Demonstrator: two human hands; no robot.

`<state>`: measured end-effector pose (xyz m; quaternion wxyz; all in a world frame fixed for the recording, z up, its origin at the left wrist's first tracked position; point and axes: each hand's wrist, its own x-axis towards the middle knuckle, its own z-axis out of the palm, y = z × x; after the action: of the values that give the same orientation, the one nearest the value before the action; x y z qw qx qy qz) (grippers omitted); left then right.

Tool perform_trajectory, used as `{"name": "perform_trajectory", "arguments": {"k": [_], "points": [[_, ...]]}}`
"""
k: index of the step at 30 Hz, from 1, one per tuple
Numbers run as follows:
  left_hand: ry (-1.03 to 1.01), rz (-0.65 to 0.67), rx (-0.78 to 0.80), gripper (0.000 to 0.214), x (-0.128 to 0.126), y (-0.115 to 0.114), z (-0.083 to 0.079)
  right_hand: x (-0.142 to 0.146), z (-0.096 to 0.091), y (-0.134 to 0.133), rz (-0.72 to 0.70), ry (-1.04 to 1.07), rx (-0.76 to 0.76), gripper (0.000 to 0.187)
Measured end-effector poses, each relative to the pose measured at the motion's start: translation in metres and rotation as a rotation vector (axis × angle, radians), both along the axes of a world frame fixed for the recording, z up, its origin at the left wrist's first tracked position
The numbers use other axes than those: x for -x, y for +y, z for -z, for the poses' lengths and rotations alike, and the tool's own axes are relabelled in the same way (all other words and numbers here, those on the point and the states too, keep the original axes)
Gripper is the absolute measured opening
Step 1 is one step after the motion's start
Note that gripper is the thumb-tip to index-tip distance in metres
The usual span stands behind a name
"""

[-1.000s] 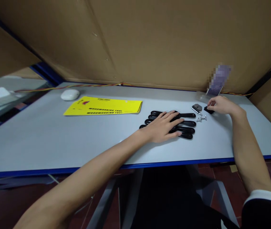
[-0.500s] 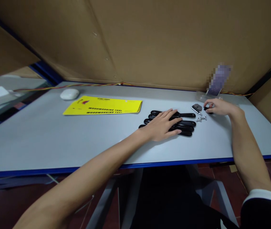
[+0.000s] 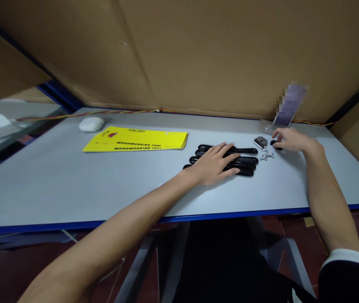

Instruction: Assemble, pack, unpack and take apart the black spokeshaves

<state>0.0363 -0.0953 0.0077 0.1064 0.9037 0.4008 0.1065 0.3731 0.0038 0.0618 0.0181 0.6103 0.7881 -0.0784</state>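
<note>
My left hand [image 3: 214, 166] lies flat with its fingers spread over a row of black spokeshave bodies [image 3: 245, 160], side by side on the table. Their long handles stick out on both sides of the hand, which hides their middles. On the right, my right hand [image 3: 288, 139] has its fingers bent down around small black parts [image 3: 273, 144] on the tabletop; the fingers partly cover these. Just left of it is a group of grey metal blades [image 3: 261, 141]. Several silver screws [image 3: 267, 156] lie loose between the blades and the handle ends.
Yellow printed cards [image 3: 138, 139] lie stacked left of the spokeshaves, with a white rounded case [image 3: 91, 124] beyond them. A phone [image 3: 288, 105] leans upright at the back right. Cardboard panels [image 3: 198, 54] wall the table, whose blue front edge [image 3: 204, 217] is close to me.
My right hand has shifted very slightly over the black parts. The left hand stays spread on the spokeshave bodies, and the view has moved a little.
</note>
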Motion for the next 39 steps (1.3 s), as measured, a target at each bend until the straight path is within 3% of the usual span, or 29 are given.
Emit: {"name": "perform_trajectory", "arguments": {"k": [7,15,25,29,39], "points": [[0.007,-0.030,-0.040,0.068,0.000,0.004,0.000,0.000,-0.003,-0.001,-0.001,-0.014,-0.044,0.026],[0.000,-0.117,-0.077,0.065,0.002,0.011,0.005,0.004,-0.004,-0.005,0.039,0.004,-0.045,0.030],[0.036,-0.115,-0.090,0.067,0.002,0.012,0.005,0.038,0.011,-0.012,-0.085,0.085,-0.132,0.045],[0.031,-0.107,-0.101,0.067,0.004,0.014,0.007,0.049,0.016,-0.015,-0.133,0.018,-0.194,0.037],[0.016,-0.097,-0.120,0.068,0.005,0.015,0.008,0.053,0.021,-0.015,-0.090,0.045,-0.232,0.039]]}}
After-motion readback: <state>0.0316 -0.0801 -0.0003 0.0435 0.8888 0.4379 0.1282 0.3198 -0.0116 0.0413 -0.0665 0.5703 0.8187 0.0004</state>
